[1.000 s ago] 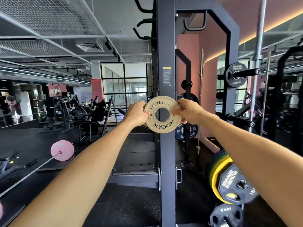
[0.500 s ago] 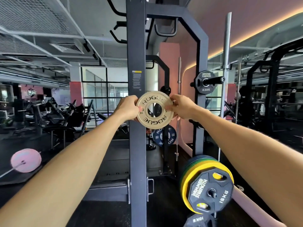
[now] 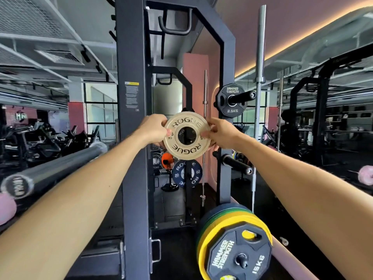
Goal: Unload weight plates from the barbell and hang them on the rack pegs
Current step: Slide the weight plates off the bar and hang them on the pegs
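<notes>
Between the rack uprights [image 3: 132, 138], both hands are holding the tan plate [image 3: 187, 135] upright. Left hand [image 3: 152, 129] and right hand [image 3: 221, 134] are each gripping an opposite rim with curled fingers.

Your fingers hid the plate's [image 3: 186, 136] weight marking; the barbell sleeve [image 3: 48, 174] at left was blurred.

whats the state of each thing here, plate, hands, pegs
tan plate: held upright in the air by both hands, on no peg
left hand: grips plate's left edge
right hand: grips plate's right edge
upper peg: holds one 2.5kg plate
lower peg: bare
15kg plate: racked outermost, in front of the yellow plate
</notes>
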{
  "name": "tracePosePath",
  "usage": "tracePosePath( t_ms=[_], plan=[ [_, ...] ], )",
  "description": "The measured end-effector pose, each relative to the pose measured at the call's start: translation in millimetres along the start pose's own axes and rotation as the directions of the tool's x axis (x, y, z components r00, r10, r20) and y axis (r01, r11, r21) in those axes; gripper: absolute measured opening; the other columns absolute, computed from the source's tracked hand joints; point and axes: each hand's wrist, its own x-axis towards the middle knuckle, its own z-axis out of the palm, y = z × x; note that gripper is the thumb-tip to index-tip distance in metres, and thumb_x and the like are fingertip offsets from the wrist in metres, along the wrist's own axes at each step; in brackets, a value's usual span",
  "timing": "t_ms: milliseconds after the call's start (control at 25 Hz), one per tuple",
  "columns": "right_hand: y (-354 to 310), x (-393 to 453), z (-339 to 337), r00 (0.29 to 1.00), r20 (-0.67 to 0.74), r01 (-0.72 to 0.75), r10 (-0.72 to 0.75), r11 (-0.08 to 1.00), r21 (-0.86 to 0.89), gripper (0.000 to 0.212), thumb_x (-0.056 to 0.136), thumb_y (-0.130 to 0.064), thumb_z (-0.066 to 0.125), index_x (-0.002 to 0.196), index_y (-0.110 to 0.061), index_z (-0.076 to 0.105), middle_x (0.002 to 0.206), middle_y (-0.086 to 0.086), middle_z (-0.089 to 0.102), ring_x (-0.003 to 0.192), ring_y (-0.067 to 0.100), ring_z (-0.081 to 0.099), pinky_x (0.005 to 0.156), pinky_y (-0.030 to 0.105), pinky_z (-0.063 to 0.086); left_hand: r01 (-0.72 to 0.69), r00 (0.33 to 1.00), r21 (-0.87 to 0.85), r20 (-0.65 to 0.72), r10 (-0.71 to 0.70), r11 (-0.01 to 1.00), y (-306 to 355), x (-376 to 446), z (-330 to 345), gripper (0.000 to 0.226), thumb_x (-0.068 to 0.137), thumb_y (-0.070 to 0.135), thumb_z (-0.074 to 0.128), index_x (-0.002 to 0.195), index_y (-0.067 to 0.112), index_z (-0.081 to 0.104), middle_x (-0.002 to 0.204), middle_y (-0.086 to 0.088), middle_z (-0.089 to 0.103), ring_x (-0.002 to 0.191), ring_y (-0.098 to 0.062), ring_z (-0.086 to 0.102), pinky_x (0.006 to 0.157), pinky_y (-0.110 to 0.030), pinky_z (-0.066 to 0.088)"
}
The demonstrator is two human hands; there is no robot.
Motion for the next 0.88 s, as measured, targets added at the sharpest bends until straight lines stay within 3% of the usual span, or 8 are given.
tracePosePath(
  t_ms=[120,320,560,880],
  plan=[
    [36.0,24.6,-22.8,1.000,-0.001,0.007,-0.007,1.000,-0.020,0.016,0.093,-0.015,0.060,0.107,-0.013,0.051,0.086,0.006,0.065,0.050,0.012,0.063,0.038,0.020,0.047,-0.005,1.000,0.008,0.025,0.005,1.000,15.0,32.5,35.1,0.009,0.091,0.008,0.065,0.092,0.015,0.059,0.097,-0.013,0.068,0.065,-0.024,0.073,0.057,-0.034,0.061],
    [102.1,57.9,-65.7,1.000,-0.009,-0.009,0.009,1.000,-0.009,0.019,0.092,-0.017,0.062,0.108,-0.013,0.052,0.088,0.005,0.067,0.059,0.018,0.067,0.047,0.025,0.053,-0.041,0.999,0.033,0.022,0.041,0.999,54.3,76.3,89.9,0.015,0.091,0.008,0.064,0.097,0.020,0.058,0.095,-0.009,0.065,0.070,-0.024,0.072,0.063,-0.038,0.062],
    [173.7,78.3,-128.4,1.000,0.001,0.022,-0.022,0.999,0.031,0.025,0.092,-0.019,0.063,0.113,-0.013,0.052,0.091,0.007,0.069,0.061,0.019,0.070,0.048,0.028,0.055,-0.017,1.000,0.039,0.020,0.016,0.999,110.4,113.9,152.3,0.017,0.092,0.010,0.064,0.108,0.014,0.062,0.094,-0.007,0.067,0.063,-0.018,0.071,0.049,-0.023,0.057],
    [255.3,91.7,-217.7,0.992,0.064,0.101,-0.105,0.993,0.065,0.019,0.092,-0.019,0.063,0.105,-0.010,0.053,0.087,0.011,0.068,0.062,0.025,0.068,0.050,0.032,0.055,0.049,0.999,-0.005,-0.018,-0.049,0.999,192.9,141.6,231.3,0.025,0.095,0.009,0.059,0.120,0.007,0.058,0.093,-0.014,0.070,0.071,-0.028,0.074,0.070,-0.044,0.062]
  ],
)
